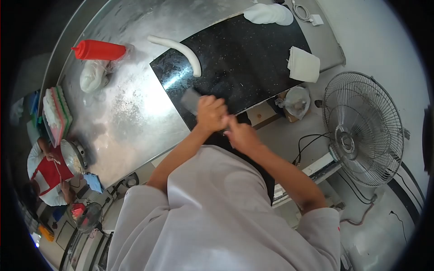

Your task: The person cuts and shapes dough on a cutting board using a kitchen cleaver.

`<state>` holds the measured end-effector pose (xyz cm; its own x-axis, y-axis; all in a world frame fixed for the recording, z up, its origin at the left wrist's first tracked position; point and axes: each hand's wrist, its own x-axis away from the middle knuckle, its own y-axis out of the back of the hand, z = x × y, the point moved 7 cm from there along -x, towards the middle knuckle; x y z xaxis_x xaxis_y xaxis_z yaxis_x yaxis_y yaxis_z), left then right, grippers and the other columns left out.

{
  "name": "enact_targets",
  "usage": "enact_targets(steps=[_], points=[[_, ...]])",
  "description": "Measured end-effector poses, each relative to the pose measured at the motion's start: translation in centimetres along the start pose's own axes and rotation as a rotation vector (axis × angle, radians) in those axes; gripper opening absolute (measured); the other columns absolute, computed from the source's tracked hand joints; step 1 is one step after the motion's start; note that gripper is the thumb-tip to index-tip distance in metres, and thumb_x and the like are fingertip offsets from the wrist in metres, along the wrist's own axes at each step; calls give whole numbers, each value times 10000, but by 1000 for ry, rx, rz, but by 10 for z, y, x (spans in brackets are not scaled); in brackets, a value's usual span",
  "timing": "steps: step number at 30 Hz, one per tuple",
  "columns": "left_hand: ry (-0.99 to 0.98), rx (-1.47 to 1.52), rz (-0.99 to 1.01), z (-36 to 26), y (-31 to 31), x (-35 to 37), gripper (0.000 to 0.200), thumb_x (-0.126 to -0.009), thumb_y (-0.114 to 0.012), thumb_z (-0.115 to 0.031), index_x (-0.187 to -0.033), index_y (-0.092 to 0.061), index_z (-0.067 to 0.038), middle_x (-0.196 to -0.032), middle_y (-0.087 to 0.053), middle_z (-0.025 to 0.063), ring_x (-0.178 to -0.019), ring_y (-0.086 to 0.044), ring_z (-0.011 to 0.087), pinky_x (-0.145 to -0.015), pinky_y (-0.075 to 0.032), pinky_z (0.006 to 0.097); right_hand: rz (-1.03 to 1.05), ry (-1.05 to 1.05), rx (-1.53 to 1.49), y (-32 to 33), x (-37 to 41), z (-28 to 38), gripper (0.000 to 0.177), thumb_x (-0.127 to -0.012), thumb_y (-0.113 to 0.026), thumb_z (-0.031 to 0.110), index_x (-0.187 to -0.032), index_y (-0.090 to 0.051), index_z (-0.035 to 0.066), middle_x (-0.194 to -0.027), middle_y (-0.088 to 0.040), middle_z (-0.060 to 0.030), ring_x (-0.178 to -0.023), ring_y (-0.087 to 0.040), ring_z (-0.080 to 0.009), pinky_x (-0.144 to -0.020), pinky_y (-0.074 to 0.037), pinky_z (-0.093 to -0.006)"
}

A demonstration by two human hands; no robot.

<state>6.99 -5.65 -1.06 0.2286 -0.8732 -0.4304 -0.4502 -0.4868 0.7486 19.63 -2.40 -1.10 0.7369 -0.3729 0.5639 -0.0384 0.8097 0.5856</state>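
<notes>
- Across the far-left corner of the black board (244,54) lies one dough strip (183,49), its far end out on the metal table (122,135), its near end on the board.
- Its long axis runs from far left to near right, bowing toward the far right; the near end points at the board's near edge.
- By the board's left edge, toward the near-left corner, is one flat blade (190,100), blurred, pointing far left.
- The left hand (211,114) is closed over the blade's near part, fingers curled together.
- The right hand (243,134), just beside it, is curled too; what it grips cannot be told.
- Left of the board are one red bottle (100,50), lying on its side, and one bagged white lump (91,77) near it.
- One folded cloth (304,64) overlaps the board's right edge; one white bundle (268,14) lies at the far-right corner.
- Two fans show: a large one (364,128) right, a small one (89,217) lower left.
- One co-worker (52,171) is at the table's left end, beside one pan (72,157).
</notes>
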Motion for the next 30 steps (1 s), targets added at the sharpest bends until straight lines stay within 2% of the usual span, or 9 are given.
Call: enact_targets(steps=[3,6,9,14,20,22,26,29,30], points=[[-179,103,-100,-44,-69,-62,284,-583,-717,-377,-710,-680,-126,-885,-626,25,-932,-588,246,-922,-468,460,-259,-57,34,54,17,-71,454,-942,-703,185,-1302,-464,46,-842,-711,-259,-805,-705,-474,-702,-557,-573],[-288,296,-98,-79,-126,-138,262,-544,-716,-361,-632,-690,-115,-756,-584,21,-852,-560,226,-872,-460,374,-523,68,-9,115,25,-120,483,-957,-686,154,-1354,-440,30,-855,-714,-254,-793,-700,-474,-666,-549,-540],[-265,287,-181,-85,-123,-147,227,-541,-687,-338,-571,-616,-125,-738,-540,10,-813,-540,217,-813,-452,366,-468,96,-98,126,20,-129,507,-947,-700,115,-1364,-430,21,-866,-722,-242,-799,-699,-474,-661,-543,-524],[-112,224,-109,-74,-87,-61,234,-543,-682,-347,-582,-638,-121,-714,-538,15,-788,-543,213,-800,-461,372,-296,53,-95,59,36,-111,463,-930,-727,83,-1300,-463,-8,-871,-735,-222,-834,-728,-444,-680,-567,-474],[-170,252,-189,-85,-125,-123,283,-513,-685,-379,-617,-660,-118,-735,-552,17,-820,-556,227,-832,-468,381,-364,55,-63,103,31,-120,402,-937,-722,83,-1257,-491,7,-869,-730,-223,-826,-730,-437,-671,-568,-441],[-177,245,-82,-61,-97,-89,301,-522,-690,-390,-643,-671,-115,-769,-568,22,-844,-557,238,-857,-475,396,-332,110,-111,77,18,-98,392,-935,-719,85,-1253,-498,23,-866,-729,-218,-819,-726,-440,-669,-568,-446],[34,41,-140,-2,-11,-3,288,-587,-673,-411,-641,-623,-132,-802,-560,36,-790,-540,261,-796,-454,449,-63,132,-67,-2,-7,-23,443,-925,-718,159,-1286,-488,40,-858,-716,-258,-806,-708,-471,-702,-568,-537],[144,-89,-179,29,45,17,174,-599,-645,-220,-581,-499,-128,-691,-457,33,-680,-452,262,-701,-376,438,105,151,34,-9,-34,34,508,-929,-710,226,-1339,-459,58,-859,-701,-301,-824,-687,-510,-751,-554,-597],[183,-119,-99,36,56,17,145,-636,-658,-189,-647,-542,-102,-732,-517,40,-725,-501,272,-741,-394,439,92,184,7,-6,-37,46,493,-936,-703,223,-1328,-456,53,-859,-701,-300,-833,-686,-512,-754,-550,-601]])
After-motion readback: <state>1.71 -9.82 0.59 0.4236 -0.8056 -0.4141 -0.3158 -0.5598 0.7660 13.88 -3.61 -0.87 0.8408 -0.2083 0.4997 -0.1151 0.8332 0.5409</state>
